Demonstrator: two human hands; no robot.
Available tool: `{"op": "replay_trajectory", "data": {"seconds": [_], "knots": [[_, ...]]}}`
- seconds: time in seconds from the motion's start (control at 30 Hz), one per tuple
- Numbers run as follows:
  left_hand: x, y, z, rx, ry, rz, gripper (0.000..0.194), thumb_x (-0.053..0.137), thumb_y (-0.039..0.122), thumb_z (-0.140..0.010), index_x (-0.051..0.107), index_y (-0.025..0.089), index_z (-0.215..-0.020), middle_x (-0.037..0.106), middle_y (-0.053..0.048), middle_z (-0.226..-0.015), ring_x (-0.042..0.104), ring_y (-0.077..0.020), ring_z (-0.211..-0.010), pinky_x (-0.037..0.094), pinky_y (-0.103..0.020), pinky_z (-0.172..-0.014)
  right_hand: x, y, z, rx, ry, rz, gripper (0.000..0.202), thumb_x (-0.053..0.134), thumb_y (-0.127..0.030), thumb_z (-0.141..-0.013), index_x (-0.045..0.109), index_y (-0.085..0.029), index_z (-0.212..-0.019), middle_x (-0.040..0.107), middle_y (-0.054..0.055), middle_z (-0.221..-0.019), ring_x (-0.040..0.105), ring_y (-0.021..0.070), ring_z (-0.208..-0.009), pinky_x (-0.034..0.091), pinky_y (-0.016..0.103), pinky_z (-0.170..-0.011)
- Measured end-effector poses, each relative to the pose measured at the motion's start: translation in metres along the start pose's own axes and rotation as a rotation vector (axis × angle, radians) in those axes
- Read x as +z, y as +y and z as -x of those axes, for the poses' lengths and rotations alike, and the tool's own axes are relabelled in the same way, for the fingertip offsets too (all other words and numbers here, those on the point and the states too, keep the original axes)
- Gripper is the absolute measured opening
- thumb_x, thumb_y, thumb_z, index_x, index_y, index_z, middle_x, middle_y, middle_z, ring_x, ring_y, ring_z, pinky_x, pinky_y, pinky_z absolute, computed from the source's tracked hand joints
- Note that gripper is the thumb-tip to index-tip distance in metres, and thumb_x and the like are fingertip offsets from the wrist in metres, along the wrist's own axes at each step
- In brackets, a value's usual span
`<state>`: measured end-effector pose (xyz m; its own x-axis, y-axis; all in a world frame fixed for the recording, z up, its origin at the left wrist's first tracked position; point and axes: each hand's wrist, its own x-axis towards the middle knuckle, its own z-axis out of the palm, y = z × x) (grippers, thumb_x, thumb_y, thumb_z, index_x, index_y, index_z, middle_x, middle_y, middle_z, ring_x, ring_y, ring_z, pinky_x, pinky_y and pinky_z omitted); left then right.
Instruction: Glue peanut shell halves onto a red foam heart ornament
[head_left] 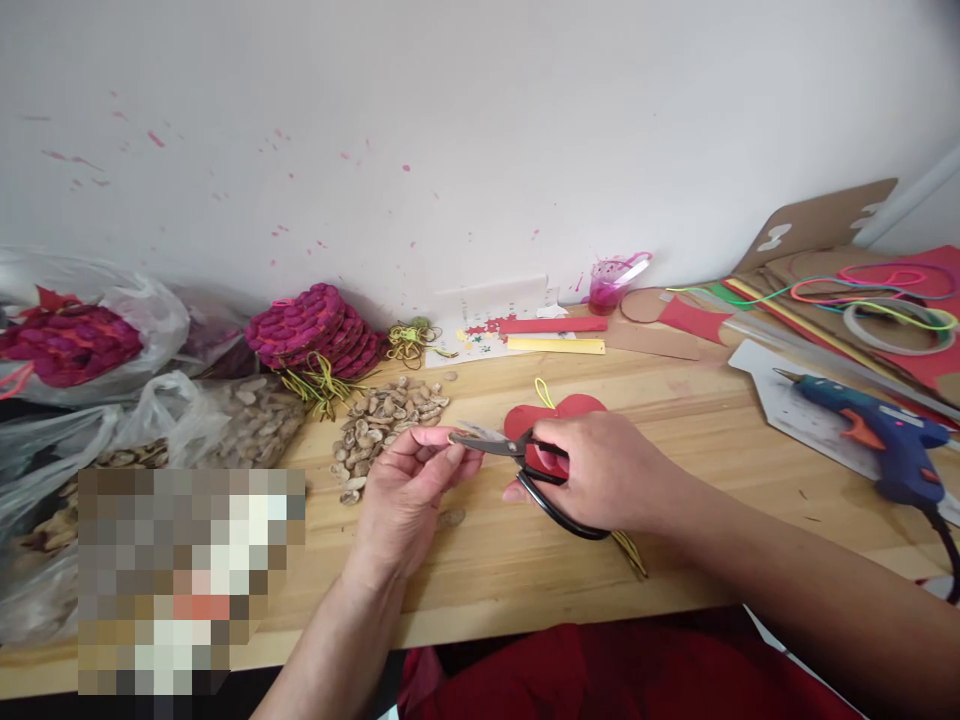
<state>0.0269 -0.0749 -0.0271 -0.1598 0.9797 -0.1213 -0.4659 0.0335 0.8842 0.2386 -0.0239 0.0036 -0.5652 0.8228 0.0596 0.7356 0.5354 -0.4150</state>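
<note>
The left hand [416, 475] pinches a small piece [453, 437], largely hidden, at the tip of the scissors [513, 449]; the right hand [600, 460] is clamped round their handles. Peanut shells [390, 415] lie just beyond, leftward. Sound cutting calls for short snips, fingertips clear of the blades.

I stood in some craft workspace: scissors [517, 449] were held above a wooden table [480, 590] bearing a glue gun [900, 435], empty shells [394, 420] and a red strip [555, 325].
</note>
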Motion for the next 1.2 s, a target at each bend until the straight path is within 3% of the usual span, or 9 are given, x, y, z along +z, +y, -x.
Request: {"op": "replay_trajectory", "data": {"seconds": [0.37,0.8,1.2], "knots": [[-0.0034,-0.0003,-0.0004,-0.018,0.002,0.018,0.020,0.086,0.019,-0.073,0.072,0.016,-0.086,0.076,-0.003,-0.087,0.072,-0.0120,-0.074,0.060,-0.020,-0.073,-0.0013,0.0037,0.0005,-0.012,-0.015,-0.009,0.053,0.063,-0.070,-0.076,0.044,-0.022,-0.066,0.050,-0.004,-0.055,0.031,0.0100,-0.049,0.019,0.028,-0.050],[-0.0012,-0.0019,-0.0008,-0.011,0.035,0.007,0.022,0.089,0.020,-0.069,0.071,0.015,-0.081,0.076,-0.004,-0.088,0.073,-0.0140,-0.077,0.060,-0.024,-0.076,0.0000,0.0034,-0.0003,0.025,-0.017,0.038,0.057,0.061,-0.074,-0.076,0.045,-0.021,-0.062,0.049,-0.003,-0.053,0.028,0.0099,-0.048,0.017,0.029,-0.050],[-0.0027,-0.0023,-0.0027,-0.075,0.033,0.028,0.024,0.089,0.022,-0.070,0.072,0.014,-0.085,0.076,-0.005,-0.083,0.073,-0.0140,-0.075,0.059,-0.021,-0.071,-0.0010,0.0056,-0.0008,0.018,-0.062,0.036,0.059,0.058,-0.076,-0.077,0.048,-0.021,-0.060,0.054,-0.001,-0.054,0.034,0.0107,-0.049,0.020,0.028,-0.051]]}}
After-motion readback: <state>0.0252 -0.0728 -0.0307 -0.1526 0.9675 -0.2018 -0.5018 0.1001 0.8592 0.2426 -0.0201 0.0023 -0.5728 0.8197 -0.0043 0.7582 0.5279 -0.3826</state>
